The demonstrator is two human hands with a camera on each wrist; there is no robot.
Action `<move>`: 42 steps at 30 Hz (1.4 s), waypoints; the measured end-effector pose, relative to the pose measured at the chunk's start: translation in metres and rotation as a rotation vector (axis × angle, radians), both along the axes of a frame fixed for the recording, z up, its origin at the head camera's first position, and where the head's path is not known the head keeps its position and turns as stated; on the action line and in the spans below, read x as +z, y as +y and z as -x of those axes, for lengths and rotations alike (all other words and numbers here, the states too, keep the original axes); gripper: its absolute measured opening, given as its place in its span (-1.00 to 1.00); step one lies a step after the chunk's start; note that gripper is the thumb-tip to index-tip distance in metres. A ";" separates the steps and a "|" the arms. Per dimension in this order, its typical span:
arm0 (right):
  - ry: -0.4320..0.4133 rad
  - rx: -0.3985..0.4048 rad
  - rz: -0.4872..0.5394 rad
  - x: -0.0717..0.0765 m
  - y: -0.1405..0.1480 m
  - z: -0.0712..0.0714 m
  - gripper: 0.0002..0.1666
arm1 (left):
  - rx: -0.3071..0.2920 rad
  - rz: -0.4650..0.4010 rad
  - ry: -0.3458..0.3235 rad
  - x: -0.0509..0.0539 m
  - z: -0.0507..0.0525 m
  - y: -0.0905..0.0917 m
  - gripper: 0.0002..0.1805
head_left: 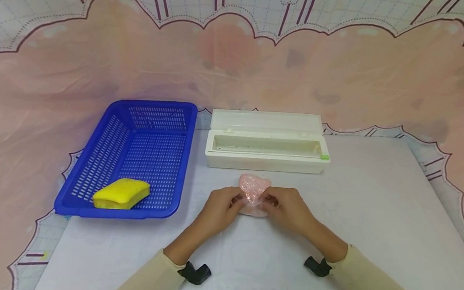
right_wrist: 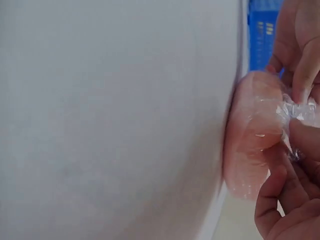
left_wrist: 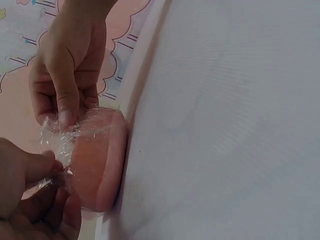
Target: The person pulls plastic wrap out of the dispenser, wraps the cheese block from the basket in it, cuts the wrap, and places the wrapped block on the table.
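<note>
A pink block (head_left: pixel 255 184) wrapped in clear film rests on the white-covered table, in front of the white box. My left hand (head_left: pixel 220 208) pinches the film at the block's left side, and my right hand (head_left: pixel 290 211) pinches it at the right. In the left wrist view the film (left_wrist: pixel 62 145) is bunched above the pink block (left_wrist: pixel 100 160), between the left hand (left_wrist: pixel 35 195) and the right hand (left_wrist: pixel 70 75). The right wrist view shows the block (right_wrist: pixel 250 135) standing against the table, with crinkled film (right_wrist: pixel 295 112) between the fingertips.
A blue basket (head_left: pixel 187 159) stands at the left with a yellow sponge (head_left: pixel 121 193) in its near-left part. Behind the block is a long white box (head_left: pixel 263 163), its lid (head_left: pixel 266 122) raised at the back. Patterned cloth (head_left: pixel 243 67) hangs behind the table.
</note>
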State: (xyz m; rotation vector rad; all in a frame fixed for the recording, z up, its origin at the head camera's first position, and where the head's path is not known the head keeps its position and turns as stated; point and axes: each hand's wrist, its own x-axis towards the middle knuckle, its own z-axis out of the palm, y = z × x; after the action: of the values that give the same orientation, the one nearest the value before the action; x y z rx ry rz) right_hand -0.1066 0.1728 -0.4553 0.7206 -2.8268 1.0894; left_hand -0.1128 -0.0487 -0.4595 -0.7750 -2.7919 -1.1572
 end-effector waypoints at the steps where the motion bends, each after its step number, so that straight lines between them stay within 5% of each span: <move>1: -0.025 -0.022 0.023 -0.001 0.000 0.002 -0.89 | 0.023 -0.008 -0.020 -0.001 0.002 0.002 -0.96; 6: -0.059 -0.070 0.095 -0.005 -0.001 0.008 -0.78 | 0.119 0.002 -0.012 -0.005 0.006 0.008 -0.89; 12: 0.067 -0.031 0.036 -0.005 -0.001 0.010 -0.45 | 0.131 0.026 0.142 -0.006 0.005 0.007 -0.84; 16: 0.201 0.065 -0.078 -0.001 0.004 0.013 -0.59 | 0.044 0.162 0.283 -0.003 0.003 0.000 -0.95; 22: 0.323 0.248 -0.276 0.005 0.018 0.015 -0.52 | -0.119 0.366 0.436 0.001 0.000 -0.013 -0.80; 26: 0.363 0.318 -0.455 0.003 0.022 0.015 -0.39 | -0.167 0.368 0.410 0.003 0.002 -0.016 -0.80; 32: 0.287 0.329 -0.653 0.004 0.024 0.013 -0.30 | -0.241 0.412 0.289 0.001 0.008 -0.017 -0.84; 42: 0.198 0.391 -0.557 0.004 0.030 0.021 -0.30 | -0.309 0.431 0.162 -0.002 0.017 -0.018 -0.73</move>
State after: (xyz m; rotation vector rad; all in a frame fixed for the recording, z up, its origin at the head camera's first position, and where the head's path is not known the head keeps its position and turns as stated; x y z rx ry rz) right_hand -0.1278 0.2030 -0.4508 1.3717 -2.8844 0.1946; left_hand -0.1297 -0.0667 -0.4615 -1.3029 -2.8806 -0.4740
